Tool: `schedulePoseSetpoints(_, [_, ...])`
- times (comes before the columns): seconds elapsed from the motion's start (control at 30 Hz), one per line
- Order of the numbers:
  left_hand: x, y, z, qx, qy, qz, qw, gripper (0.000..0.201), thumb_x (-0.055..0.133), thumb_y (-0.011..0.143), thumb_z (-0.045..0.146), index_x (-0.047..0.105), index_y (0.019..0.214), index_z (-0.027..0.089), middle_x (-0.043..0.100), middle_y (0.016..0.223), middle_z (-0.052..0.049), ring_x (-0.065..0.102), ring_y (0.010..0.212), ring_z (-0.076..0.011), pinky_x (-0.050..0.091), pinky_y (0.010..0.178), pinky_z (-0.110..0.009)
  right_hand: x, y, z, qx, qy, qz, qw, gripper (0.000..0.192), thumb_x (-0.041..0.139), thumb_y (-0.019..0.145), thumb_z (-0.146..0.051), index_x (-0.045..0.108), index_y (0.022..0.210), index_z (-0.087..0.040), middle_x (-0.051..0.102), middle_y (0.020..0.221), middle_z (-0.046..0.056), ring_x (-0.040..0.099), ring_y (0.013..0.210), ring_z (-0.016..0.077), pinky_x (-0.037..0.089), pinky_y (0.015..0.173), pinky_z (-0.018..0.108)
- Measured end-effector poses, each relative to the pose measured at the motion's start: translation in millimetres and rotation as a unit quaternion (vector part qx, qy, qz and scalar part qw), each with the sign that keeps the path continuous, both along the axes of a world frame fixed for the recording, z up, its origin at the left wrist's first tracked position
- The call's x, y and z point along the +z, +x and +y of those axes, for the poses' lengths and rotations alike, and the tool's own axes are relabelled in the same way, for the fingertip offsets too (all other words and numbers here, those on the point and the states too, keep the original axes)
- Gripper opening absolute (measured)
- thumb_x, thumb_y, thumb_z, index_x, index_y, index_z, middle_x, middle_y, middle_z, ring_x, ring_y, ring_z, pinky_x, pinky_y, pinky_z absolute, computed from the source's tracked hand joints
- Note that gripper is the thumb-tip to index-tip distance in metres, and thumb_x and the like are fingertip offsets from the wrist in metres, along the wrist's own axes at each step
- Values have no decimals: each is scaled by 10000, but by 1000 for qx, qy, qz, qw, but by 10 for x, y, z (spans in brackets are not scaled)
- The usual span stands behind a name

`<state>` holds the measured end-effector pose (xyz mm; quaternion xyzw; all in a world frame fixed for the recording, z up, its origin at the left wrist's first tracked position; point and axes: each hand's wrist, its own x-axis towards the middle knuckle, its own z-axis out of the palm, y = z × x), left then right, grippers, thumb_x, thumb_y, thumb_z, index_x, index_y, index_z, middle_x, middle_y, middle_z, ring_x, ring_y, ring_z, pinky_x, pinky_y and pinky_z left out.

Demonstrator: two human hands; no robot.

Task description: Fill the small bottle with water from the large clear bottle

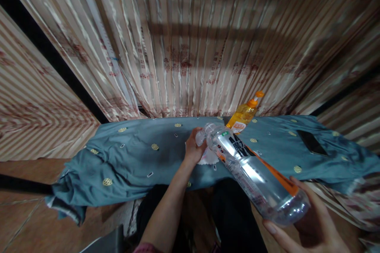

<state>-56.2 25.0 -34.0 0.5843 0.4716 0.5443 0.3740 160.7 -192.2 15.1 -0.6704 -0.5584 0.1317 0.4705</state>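
I saw the clear plastic bottle (252, 170) held tilted over the cloth-covered worktop (142, 154), its long axis running from the base at near right up to the neck at far left. My right hand (308, 221) cupped the base, fingers (305, 191) wrapped around it. My left hand (194, 148) was at the neck, its fingers closed around the cap end, over a pale cloth (208, 159) lying on the worktop. Just behind the neck stood an orange dispenser bottle (243, 114), close enough to be in the way. A dark phone (311, 142) lay well apart to the right.
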Motion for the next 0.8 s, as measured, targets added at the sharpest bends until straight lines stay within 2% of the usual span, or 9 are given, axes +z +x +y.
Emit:
schedulePoseSetpoints(0.17, [-23,0,8,-7,-8,-8,1000,389,716,759,266,600,1122,188,714,1156,-83,677,1058,-249,521,965,-371,33,-21,24,-5,7,-14,1000,937,825,700,-465,413,1501,-210,664,1286,123,722,1007,290,644,770,349])
schedulePoseSetpoints(0.3, [-14,-6,8,-1,-3,-2,1000,393,726,749,271,610,1112,178,719,1134,-86,679,1039,-248,519,969,-377,14,-1,24,-12,1,-11,1000,945,824,689,-486,418,1497,-209,645,1318,128,713,1029,305,643,775,367])
schedulePoseSetpoints(0.43, [11,-7,1,0,-3,-1,1000,380,725,746,257,617,1104,188,723,1126,-74,682,1042,-245,521,968,-372,38,8,24,-15,11,-55,998,949,816,694,-500,414,1507,-222,602,1379,125,682,1100,330,639,789,388])
schedulePoseSetpoints(0.57, [8,-3,2,0,-3,-4,1000,393,731,744,265,617,1111,185,726,1122,-80,686,1030,-248,524,958,-371,82,-10,38,-15,21,-89,996,921,806,706,-505,430,1499,-224,616,1354,120,663,1137,336,641,775,384])
schedulePoseSetpoints(0.8, [-30,14,14,1,-9,-16,1000,443,757,696,225,611,1114,192,727,1132,-73,689,1043,-246,524,970,-370,76,-62,29,-5,12,-35,999,916,794,728,-488,401,1510,-218,656,1297,116,705,1049,306,645,770,378])
